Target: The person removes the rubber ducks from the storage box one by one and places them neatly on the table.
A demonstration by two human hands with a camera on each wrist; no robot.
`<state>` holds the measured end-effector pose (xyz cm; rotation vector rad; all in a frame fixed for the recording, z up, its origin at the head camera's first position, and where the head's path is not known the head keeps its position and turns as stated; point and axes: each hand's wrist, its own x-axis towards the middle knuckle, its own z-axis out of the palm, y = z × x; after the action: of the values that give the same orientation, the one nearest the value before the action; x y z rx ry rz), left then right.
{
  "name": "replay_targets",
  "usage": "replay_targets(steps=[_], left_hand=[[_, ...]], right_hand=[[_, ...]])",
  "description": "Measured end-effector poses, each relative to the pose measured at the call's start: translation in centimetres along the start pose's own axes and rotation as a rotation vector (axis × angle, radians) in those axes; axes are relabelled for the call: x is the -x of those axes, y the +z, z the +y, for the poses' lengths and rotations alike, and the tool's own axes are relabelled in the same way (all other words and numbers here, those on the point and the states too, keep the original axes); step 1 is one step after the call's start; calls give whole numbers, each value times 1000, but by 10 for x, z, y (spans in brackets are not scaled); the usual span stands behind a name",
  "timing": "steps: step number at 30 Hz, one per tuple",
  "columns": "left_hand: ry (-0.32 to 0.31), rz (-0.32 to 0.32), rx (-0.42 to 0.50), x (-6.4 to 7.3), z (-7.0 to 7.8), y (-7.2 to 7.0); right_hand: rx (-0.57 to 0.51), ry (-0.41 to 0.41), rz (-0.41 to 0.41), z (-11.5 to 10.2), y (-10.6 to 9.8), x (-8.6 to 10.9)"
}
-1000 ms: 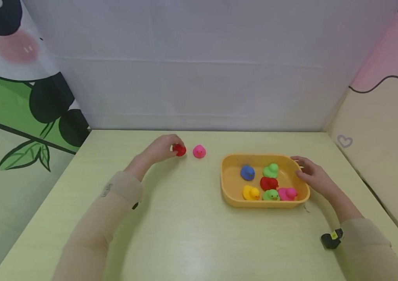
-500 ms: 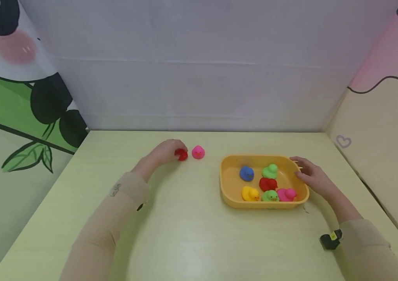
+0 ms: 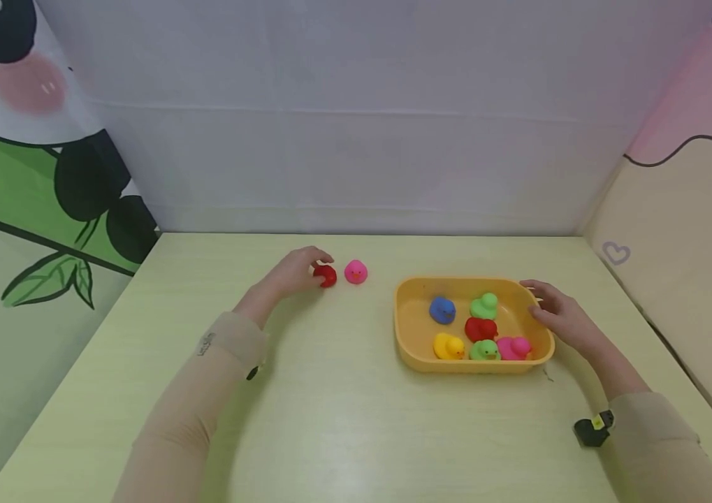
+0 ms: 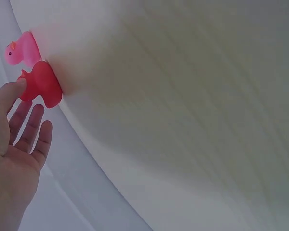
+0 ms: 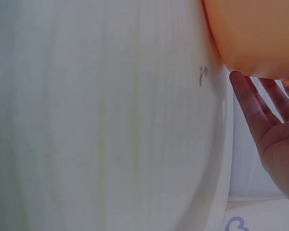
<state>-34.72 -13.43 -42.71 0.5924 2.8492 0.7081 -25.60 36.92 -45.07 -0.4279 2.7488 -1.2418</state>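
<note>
In the head view my left hand [image 3: 298, 270] is at a red rubber duck [image 3: 327, 275] on the table. Its thumb touches the duck's head in the left wrist view, while the other visible fingers [image 4: 30, 129] are spread apart. Just right of it sits a pink rubber duck [image 3: 356, 272]. My right hand [image 3: 560, 314] rests at the right end of a yellow tray [image 3: 401, 314], its fairly straight fingers touching the outer wall in the right wrist view. The tray holds a blue duck [image 3: 442, 310], a yellow duck [image 3: 449, 346] and several red, green and pink ducks.
The pale wooden table [image 3: 330, 419] backs onto a white curtain [image 3: 356, 161]. A cartoon-printed panel [image 3: 66, 279] stands at the left and another [image 3: 689, 265] at the right. A small black device [image 3: 592, 432] is on the right wrist.
My left hand has brought the red duck slightly rightward and nearer, beside the pink duck, and its fingers have loosened. The right hand and tray have stayed in place.
</note>
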Motion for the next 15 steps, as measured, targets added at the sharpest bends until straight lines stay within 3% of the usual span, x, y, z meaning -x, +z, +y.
replay_targets(steps=[7,15], left_hand=[[-92,38,83,-2,-3,1],[-118,69,72,-8,-9,9]], right_hand=[[-11,19,-12,3,1,-1],[-14,21,-14,2,1,0]])
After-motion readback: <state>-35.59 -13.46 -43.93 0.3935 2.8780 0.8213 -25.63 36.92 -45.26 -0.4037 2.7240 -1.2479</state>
